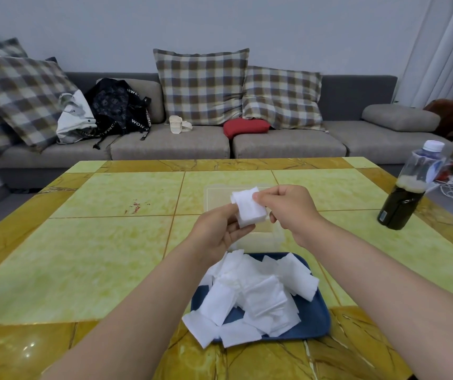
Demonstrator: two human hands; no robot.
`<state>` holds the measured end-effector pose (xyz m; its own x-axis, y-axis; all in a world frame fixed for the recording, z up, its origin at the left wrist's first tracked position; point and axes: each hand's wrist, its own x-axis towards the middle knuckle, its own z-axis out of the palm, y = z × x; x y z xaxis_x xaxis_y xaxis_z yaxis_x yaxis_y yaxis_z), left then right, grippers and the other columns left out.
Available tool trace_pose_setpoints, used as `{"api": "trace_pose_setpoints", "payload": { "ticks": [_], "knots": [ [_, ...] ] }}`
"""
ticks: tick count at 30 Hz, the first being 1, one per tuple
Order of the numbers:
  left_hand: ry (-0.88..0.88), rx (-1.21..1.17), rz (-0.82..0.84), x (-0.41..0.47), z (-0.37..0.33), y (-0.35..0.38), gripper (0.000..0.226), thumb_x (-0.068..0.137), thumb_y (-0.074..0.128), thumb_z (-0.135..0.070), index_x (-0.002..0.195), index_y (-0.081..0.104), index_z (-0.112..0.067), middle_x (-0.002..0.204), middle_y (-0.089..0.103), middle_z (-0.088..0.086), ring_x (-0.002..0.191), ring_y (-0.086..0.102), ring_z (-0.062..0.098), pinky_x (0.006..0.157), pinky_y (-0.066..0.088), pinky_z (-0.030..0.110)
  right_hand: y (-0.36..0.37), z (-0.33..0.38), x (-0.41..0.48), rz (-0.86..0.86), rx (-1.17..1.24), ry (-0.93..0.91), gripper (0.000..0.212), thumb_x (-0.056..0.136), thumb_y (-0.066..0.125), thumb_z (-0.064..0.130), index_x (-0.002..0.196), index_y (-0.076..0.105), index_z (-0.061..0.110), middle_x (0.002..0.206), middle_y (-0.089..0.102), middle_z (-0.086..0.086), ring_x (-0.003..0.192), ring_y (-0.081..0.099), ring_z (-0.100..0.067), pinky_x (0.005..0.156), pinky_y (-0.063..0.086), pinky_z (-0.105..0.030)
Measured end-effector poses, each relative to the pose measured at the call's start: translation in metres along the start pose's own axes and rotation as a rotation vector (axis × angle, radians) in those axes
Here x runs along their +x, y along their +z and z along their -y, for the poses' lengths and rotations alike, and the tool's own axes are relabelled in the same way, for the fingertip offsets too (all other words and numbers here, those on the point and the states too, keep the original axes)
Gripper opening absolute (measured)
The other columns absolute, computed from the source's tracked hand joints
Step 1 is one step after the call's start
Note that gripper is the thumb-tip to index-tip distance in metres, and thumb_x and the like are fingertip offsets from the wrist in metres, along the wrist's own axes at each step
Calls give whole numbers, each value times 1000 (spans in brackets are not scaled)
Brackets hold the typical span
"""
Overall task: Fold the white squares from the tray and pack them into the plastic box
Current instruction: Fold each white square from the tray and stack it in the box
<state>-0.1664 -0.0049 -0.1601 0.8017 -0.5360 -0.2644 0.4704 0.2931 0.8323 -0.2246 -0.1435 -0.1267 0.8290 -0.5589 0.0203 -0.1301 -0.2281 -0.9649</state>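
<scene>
White squares fill the tray. Over the box, left hand and right hand pinch one square by its edges; it looks soft and light.

Head camera looks forward-down, close over tray.

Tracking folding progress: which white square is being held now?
The white square pinched by left hand and right hand; the others lie heaped on the tray.

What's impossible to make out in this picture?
Head view.
Inside the plastic box: left hand, right hand and held white square cover it.
That square's folds: fingers hide its edges.
Floor of the tray: mostly buried under white squares.
Label on the bottle: too small.
</scene>
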Motion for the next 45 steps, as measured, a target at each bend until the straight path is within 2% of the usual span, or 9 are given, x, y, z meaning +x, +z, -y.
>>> {"api": "trace_pose_setpoints", "payload": {
  "ticks": [6, 12, 16, 22, 26, 30, 35, 41, 45],
  "knots": [
    [26, 21, 66, -2, -4, 0, 37, 98, 61, -32, 120, 66, -3, 112, 75, 17, 99, 75, 26, 85, 61, 35, 5, -3, 3, -35, -26, -40, 13, 85, 75, 23, 77, 69, 14, 88, 70, 7, 72, 58, -10, 65, 45, -28],
    [30, 119, -28, 3, -4, -8, 25, 93, 65, -3, 117, 66, 6, 111, 74, 21, 96, 74, 26, 78, 63, 30, 9, -2, 4, 100, -47, 40, 20, 91, 68, 33, 97, 72, 15, 94, 70, 0, 73, 60, -16, 61, 44, -28],
    [38, 115, 0, 4, -11, -13, 23, 96, 60, -2, 118, 65, 2, 114, 72, 18, 95, 72, 24, 82, 62, 29, 5, -4, 11, 330, 3, 176, 21, 90, 73, 30, 106, 75, 17, 98, 77, -3, 77, 70, -18, 75, 54, -35],
    [178, 476, -109, 14, -17, -23, 23, 94, 67, -12, 115, 67, -7, 105, 74, 10, 82, 71, 17, 73, 61, 27, 15, -7, 28, 304, 61, 143, 16, 89, 74, 12, 106, 73, 10, 96, 76, -8, 74, 72, -20, 73, 60, -36],
    [490, 1084, -314, 32, -14, -43, 25, 94, 65, -22, 118, 65, -18, 100, 68, -5, 83, 61, 9, 68, 46, 15, 20, -17, 44, 124, -253, -50, 5, 87, 75, 11, 88, 70, 10, 84, 65, 1, 71, 65, -18, 74, 63, -42],
    [513, 1472, -159, 44, -6, -56, 32, 96, 62, -22, 128, 64, -20, 124, 63, -3, 115, 54, 14, 93, 42, 23, 24, -31, 59, 171, -765, -75, 12, 81, 68, 10, 80, 65, -1, 76, 65, -9, 68, 55, -19, 78, 59, -46],
    [536, 1615, -54, 48, 3, -64, 33, 98, 57, -24, 130, 64, -19, 126, 60, -1, 125, 46, 17, 95, 33, 20, 33, -28, 60, 176, -1075, -6, 17, 77, 56, 8, 63, 48, 14, 58, 50, 0, 52, 48, -21, 49, 34, -21],
    [543, 1544, -51, 46, 5, -71, 34, 100, 52, -20, 133, 61, -18, 129, 61, -1, 126, 46, 16, 95, 31, 17, 60, -25, 57, 289, -857, 102, 22, 80, 72, 33, 73, 64, 14, 67, 72, 2, 58, 72, -15, 55, 46, -23],
    [563, 1523, -45, 44, 7, -72, 35, 103, 47, -17, 135, 59, -17, 134, 59, 0, 129, 45, 16, 94, 28, 14, 57, -22, 51, 372, -636, 224, 27, 90, 62, 37, 83, 68, 12, 75, 77, 2, 73, 75, -20, 62, 42, -28]
  ]
}}
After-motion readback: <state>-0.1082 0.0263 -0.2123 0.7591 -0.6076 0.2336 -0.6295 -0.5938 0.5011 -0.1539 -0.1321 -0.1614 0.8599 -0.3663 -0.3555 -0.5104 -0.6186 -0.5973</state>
